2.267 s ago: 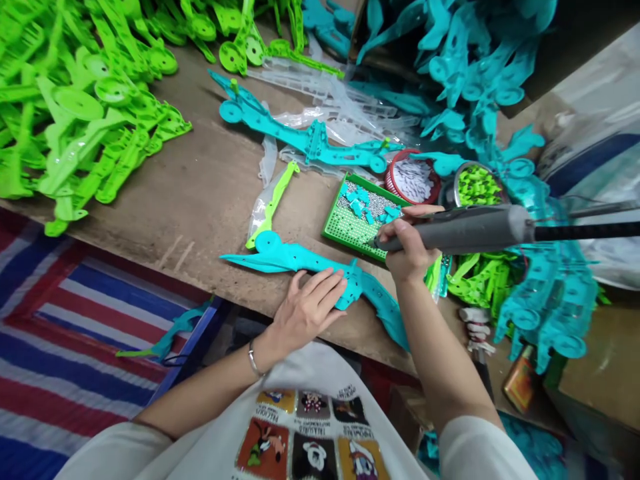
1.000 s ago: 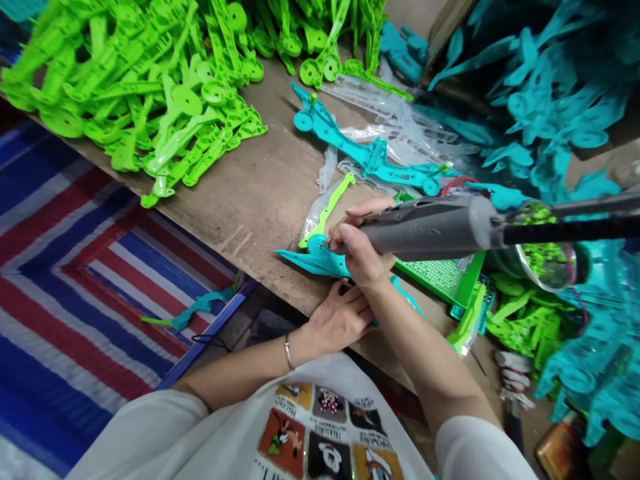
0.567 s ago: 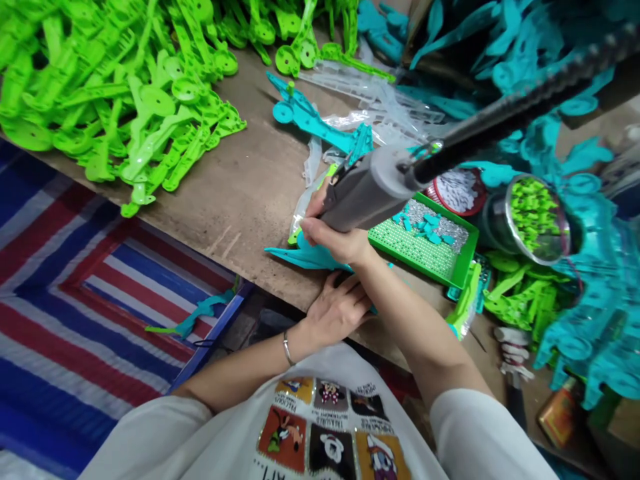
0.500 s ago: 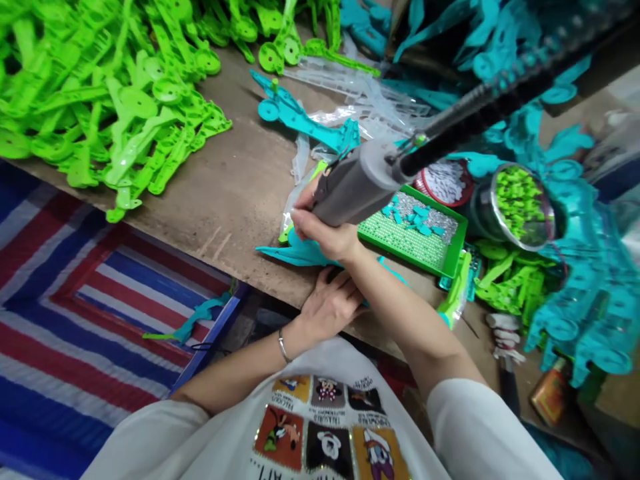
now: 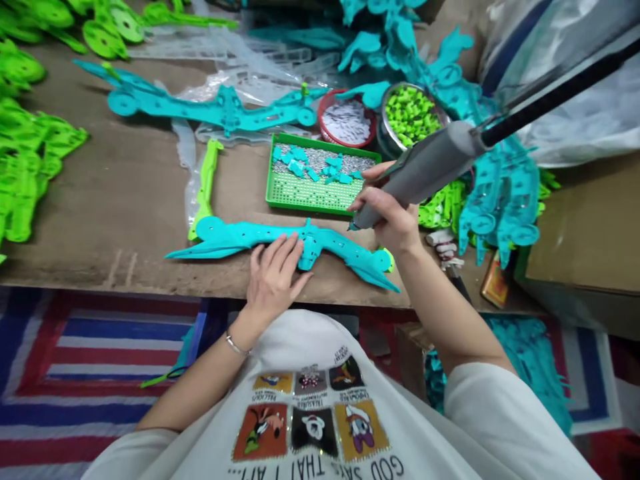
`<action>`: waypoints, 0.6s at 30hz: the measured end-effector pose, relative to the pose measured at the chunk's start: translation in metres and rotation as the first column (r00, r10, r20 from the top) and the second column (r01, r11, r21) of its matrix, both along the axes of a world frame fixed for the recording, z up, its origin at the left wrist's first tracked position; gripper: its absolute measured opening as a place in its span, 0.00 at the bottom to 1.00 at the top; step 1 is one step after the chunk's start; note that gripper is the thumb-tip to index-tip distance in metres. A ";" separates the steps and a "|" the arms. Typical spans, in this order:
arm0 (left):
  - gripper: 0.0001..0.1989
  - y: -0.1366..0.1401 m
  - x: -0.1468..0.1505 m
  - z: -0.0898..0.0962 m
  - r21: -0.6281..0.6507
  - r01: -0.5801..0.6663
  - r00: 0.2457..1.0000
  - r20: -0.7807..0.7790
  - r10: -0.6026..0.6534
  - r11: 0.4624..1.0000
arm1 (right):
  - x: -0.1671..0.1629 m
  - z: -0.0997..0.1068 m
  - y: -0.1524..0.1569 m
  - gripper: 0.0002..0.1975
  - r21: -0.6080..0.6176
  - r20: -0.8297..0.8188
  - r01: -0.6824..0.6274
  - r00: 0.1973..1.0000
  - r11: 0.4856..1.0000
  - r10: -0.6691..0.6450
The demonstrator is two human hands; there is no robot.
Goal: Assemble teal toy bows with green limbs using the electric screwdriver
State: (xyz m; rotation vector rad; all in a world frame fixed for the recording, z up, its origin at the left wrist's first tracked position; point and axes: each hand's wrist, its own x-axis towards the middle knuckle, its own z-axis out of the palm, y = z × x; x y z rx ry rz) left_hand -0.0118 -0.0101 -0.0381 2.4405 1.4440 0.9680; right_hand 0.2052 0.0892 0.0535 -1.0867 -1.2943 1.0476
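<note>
We see a long teal plastic part lying flat on the brown worktable, close to its near edge. It is a thin, bow-shaped moulding: a round disc near its left end, a sharp tip running out past that disc to the left, a blocky hub at the middle, and a second pointed tip at the right that angles down toward us. Small holes dot its face. Its long axis runs left to right across the table, nearly parallel to the near edge, with the left tip pointing left and the right tip pointing right and slightly toward the edge.

Our left hand lies palm down on the middle of the part, fingers spread a little and flat, the fingertips touching the teal surface just left of the hub. Our right hand is wrapped around the lower end of a grey power screwdriver, fingers curled closed on its barrel; the tool slants down to the left, its tip just above the right half of the part. We cannot tell whether the tip touches it. A black cable leads from the tool's upper end toward the top right.

Just behind the part sits a green tray holding small screws and teal bits. Behind the tray stand a red bowl of white pieces and a metal bowl of green pieces. Another teal part lies further back, and a green strip lies to the left of the tray.
</note>
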 end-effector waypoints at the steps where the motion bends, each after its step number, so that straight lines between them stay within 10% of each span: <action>1: 0.30 -0.004 0.004 0.002 0.033 -0.021 1.000 0.024 0.020 0.999 | 0.006 -0.004 -0.001 0.20 -0.004 0.008 0.005 1.000 1.000 -0.005; 4: 0.26 -0.024 0.022 0.015 0.010 -0.003 0.977 0.215 0.001 1.000 | 0.020 -0.008 -0.002 0.24 -0.010 0.065 -0.061 0.996 0.998 0.061; 6: 0.23 -0.036 0.038 0.023 -0.236 0.172 0.902 0.428 -0.057 0.956 | 0.030 -0.005 -0.007 0.27 0.013 0.162 -0.132 0.978 0.991 0.128; 9: 0.20 -0.044 0.064 0.027 -0.641 0.482 0.724 0.675 0.140 0.597 | 0.056 0.004 -0.023 0.30 0.049 0.434 -0.217 0.884 0.975 0.175; 11: 0.21 -0.043 0.078 0.025 -0.715 0.604 0.620 0.699 0.357 0.352 | 0.078 0.009 -0.035 0.28 0.017 0.692 -0.285 0.695 0.958 0.194; 13: 0.24 -0.039 0.089 0.022 -0.707 0.673 0.529 0.665 0.527 0.217 | 0.098 0.009 -0.045 0.24 -0.041 0.908 -0.337 0.380 0.941 0.175; 15: 0.26 -0.036 0.099 0.021 -0.692 0.704 0.458 0.612 0.645 0.156 | 0.112 0.004 -0.051 0.20 -0.097 0.987 -0.383 0.079 0.918 0.137; 18: 0.24 -0.032 0.113 0.024 -0.677 0.721 0.377 0.564 0.734 0.150 | 0.122 -0.004 -0.052 0.18 -0.167 0.984 -0.469 -0.133 0.867 0.117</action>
